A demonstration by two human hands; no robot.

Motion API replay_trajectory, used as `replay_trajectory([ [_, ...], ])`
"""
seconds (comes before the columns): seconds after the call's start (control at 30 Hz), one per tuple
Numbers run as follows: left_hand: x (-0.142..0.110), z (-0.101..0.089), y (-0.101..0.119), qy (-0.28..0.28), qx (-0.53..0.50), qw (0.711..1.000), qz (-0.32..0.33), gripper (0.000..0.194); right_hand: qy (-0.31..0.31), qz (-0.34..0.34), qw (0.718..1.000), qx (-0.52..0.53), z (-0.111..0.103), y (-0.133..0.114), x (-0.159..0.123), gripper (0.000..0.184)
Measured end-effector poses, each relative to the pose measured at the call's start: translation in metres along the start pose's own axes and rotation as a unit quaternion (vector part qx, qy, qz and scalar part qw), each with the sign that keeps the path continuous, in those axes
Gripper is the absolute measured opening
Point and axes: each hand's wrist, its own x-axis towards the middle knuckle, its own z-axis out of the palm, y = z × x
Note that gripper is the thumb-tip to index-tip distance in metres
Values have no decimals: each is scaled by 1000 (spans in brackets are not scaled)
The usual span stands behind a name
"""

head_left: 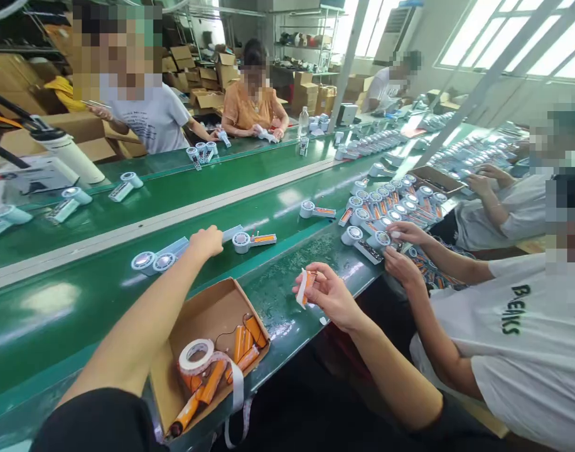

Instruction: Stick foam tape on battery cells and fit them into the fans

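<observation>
My left hand [207, 242] stretches over the green belt, its fingers curled down on a light-blue handheld fan whose handle [232, 233] sticks out past them; my hand hides the rest. Two fans [165, 262] lie left of my wrist, and another fan [241, 242] with an orange strip in its handle lies to the right. In my right hand [332, 295], thumb and fingers pinch an orange battery [309, 282] with a white tape strip along it, above the table edge. Below my left forearm, a cardboard box [212, 295] holds several orange batteries [213, 381] and a tape roll [196, 355].
Loose tape [238, 386] hangs over the box's near edge. Many fans [376, 204] crowd the right side, where a co-worker's hands [403, 251] handle one. Across the belt [103, 251] sit other people, with more fans [126, 186] along their edge.
</observation>
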Motion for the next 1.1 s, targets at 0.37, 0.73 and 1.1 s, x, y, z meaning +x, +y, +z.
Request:
replay_trajectory([
  [0.37,-62,39,-25,-6,-38,992,123,28,17,-30,999,-16,25,21,57,64],
  [0.73,-37,32,-35,-35,-164,977,134,19,-151,-66,858,-486,90,42,158,31],
  [1.1,-30,45,-22,16,-199,978,68,32,-207,-43,695,-687,119,42,165,26],
])
